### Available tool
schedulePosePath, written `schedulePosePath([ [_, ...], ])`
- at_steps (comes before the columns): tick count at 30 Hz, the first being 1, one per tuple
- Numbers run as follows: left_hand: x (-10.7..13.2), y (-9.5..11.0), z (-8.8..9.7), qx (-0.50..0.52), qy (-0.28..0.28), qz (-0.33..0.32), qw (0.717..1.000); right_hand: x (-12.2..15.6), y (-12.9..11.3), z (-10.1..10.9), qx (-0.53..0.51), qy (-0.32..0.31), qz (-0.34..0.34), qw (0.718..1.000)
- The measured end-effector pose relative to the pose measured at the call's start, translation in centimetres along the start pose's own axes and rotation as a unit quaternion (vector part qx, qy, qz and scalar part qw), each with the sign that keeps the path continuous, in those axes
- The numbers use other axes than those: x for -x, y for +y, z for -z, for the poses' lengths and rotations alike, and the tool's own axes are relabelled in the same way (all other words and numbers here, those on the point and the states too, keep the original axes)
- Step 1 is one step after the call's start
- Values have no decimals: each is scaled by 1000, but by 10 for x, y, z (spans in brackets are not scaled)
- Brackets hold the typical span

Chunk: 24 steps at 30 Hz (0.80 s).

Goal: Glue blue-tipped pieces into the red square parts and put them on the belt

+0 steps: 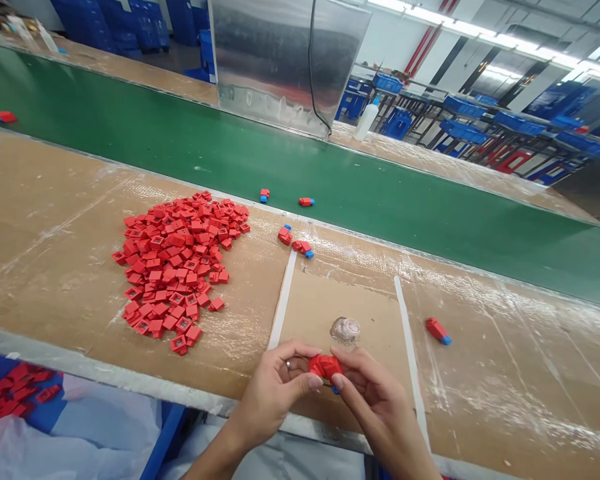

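Close to the table's front edge, my left hand (280, 380) and my right hand (375, 393) meet around a small red and blue plastic piece (325, 365). Thumb and fingers of each hand pinch it from either side, and its blue end points down by my right thumb. Whether its red portion is one part or two pressed together, I cannot tell. Just beyond my fingers, a pinkish, glossy lump (347, 328) sits on a cardboard sheet (310, 300). Left of my hands lies a large heap of small red blocks (180, 260), some with square hollows.
Red and blue pieces lie past the cardboard (304, 249), to the right (437, 331) and on the green conveyor belt (405, 207). A metal panel (280, 60) and a white bottle (367, 119) stand behind the belt. Below left, a blue bin (167, 433) contains red parts and white plastic.
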State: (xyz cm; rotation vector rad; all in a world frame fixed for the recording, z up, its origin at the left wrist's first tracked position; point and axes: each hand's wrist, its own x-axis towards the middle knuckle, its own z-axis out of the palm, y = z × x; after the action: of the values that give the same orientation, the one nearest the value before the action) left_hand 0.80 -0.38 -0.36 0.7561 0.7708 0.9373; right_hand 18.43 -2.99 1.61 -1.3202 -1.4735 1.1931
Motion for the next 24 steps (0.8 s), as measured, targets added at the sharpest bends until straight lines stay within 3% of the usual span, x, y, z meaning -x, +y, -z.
schedulePosePath([
  [3,0,2,-1,-19,18,-20,999,1,-2,1,79,-2,34,996],
  [8,0,2,-1,-50,-3,-20,999,7,0,-4,177,10,92,980],
  [18,1,5,2,-93,-23,-20,995,13,7,-16,156,30,100,982],
  [24,4,5,0,-141,-71,-5,987,18,5,-17,146,58,88,984],
])
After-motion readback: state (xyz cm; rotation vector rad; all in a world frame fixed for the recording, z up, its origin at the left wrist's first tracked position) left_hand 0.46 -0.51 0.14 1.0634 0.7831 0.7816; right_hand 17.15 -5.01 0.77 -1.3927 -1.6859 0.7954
